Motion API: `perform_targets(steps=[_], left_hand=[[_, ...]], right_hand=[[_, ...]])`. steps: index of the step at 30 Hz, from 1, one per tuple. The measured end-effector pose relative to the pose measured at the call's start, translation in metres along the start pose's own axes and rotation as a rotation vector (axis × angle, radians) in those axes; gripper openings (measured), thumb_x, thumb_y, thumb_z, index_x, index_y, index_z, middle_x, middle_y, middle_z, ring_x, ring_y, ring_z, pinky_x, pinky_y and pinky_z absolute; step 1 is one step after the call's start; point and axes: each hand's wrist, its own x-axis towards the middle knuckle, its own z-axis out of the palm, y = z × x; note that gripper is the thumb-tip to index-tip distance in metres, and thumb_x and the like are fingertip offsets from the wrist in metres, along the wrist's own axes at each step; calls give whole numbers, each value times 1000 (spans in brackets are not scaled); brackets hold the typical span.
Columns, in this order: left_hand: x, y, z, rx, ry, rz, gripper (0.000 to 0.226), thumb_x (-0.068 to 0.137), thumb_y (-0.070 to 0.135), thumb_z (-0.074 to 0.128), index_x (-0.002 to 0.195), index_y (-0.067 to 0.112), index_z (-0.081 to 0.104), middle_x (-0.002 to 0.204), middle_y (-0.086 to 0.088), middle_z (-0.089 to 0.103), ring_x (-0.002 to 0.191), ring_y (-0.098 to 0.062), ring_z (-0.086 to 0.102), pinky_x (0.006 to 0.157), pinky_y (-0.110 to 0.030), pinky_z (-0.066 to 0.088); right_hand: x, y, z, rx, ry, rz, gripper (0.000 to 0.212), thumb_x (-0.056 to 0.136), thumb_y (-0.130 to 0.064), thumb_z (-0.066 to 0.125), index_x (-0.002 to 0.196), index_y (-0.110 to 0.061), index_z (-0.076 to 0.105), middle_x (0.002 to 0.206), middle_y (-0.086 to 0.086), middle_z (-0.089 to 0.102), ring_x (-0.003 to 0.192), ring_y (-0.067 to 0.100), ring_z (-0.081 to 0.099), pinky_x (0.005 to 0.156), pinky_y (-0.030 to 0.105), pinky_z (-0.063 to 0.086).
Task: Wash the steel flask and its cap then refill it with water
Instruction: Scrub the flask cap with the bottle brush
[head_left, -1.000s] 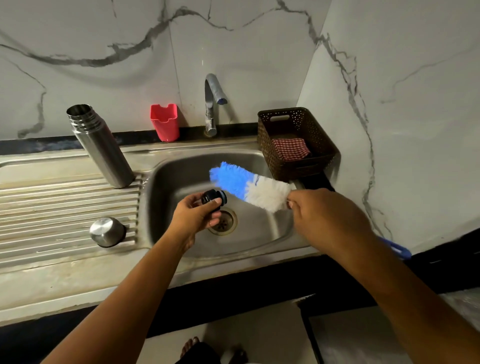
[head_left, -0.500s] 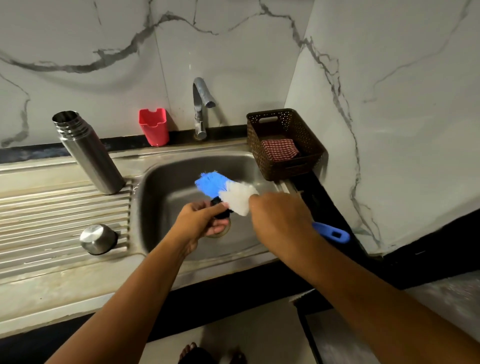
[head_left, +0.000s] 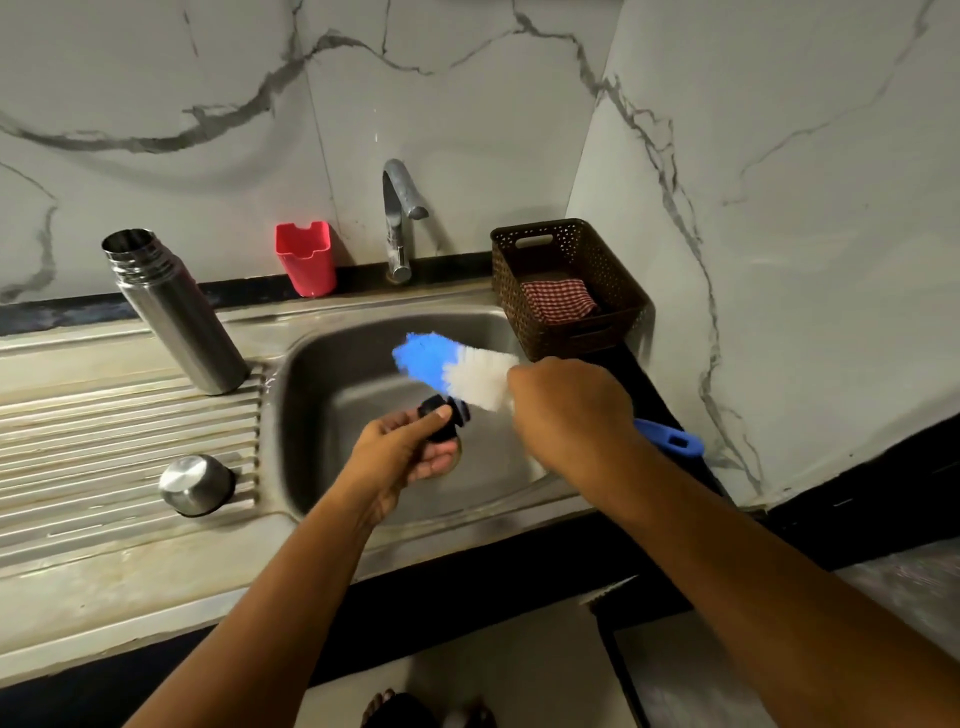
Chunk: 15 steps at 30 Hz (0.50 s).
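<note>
**Flask** (head_left: 174, 312): steel, uncapped. It stands on its base at the back of the draining board (head_left: 104, 441), left of the sink (head_left: 332, 410). The open mouth faces up, and in this wide view the long axis leans with the mouth toward the upper left.

**Steel cap** (head_left: 196, 484): on the draining board near the front, well apart from the flask. The domed closed end is up and the rim is down.

**Black stopper** (head_left: 445, 417): held over the sink bowl. It is too small and blurred to tell which way it faces.

**Left hand** (head_left: 410, 447): fingers curled under the stopper, thumb pressed on top, pinching it.

**Right hand** (head_left: 569, 410): fingers wrapped round the brush's shaft just behind the bristles.

**Brush** (head_left: 457, 366): the long axis runs from the blue handle end at the lower right to the blue bristle tip at the upper left. The white bristles sit against or just beside the stopper.

**Tap** (head_left: 400, 218): at the back of the sink, spout forward.

**Red holder** (head_left: 306, 257): left of the tap, against the wall.

**Brown basket** (head_left: 571, 244): right of the sink, with a checked cloth (head_left: 558, 306) inside.
</note>
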Motion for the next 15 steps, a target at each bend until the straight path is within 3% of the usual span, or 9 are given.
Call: perform_targets(steps=[3, 7, 10, 15], left_hand=[[7, 5, -21, -83, 82, 0, 29, 97, 24, 74, 118, 7, 65, 97, -18, 78, 67, -20, 76, 66, -32, 65], [-4, 3, 3, -2, -33, -16, 29, 100, 26, 70, 120, 8, 61, 91, -16, 77, 61, -17, 73, 66, -33, 64], [-4, -2, 9, -43, -39, -59, 31, 101, 33, 67, 119, 10, 57, 92, -20, 76, 62, -19, 74, 65, -36, 65], [10, 6, -17, -241, 31, -153, 56, 106, 50, 51, 137, 3, 57, 88, -18, 75, 60, -20, 73, 53, -33, 63]], right_hand=[[-20, 12, -1, -35, 66, -37, 23, 101, -17, 52, 121, -17, 63, 104, 6, 67, 80, 24, 55, 64, 35, 40], [-15, -11, 14, 2, -7, -41, 25, 101, -12, 50, 122, -15, 63, 115, 7, 68, 103, 28, 66, 71, 33, 41], [6, -12, 18, 102, 13, 17, 28, 102, -15, 50, 126, -14, 64, 118, 8, 68, 108, 29, 65, 72, 34, 41], [-20, 9, 17, 172, 70, 20, 19, 103, -24, 52, 118, -22, 63, 102, 3, 68, 82, 23, 62, 65, 32, 45]])
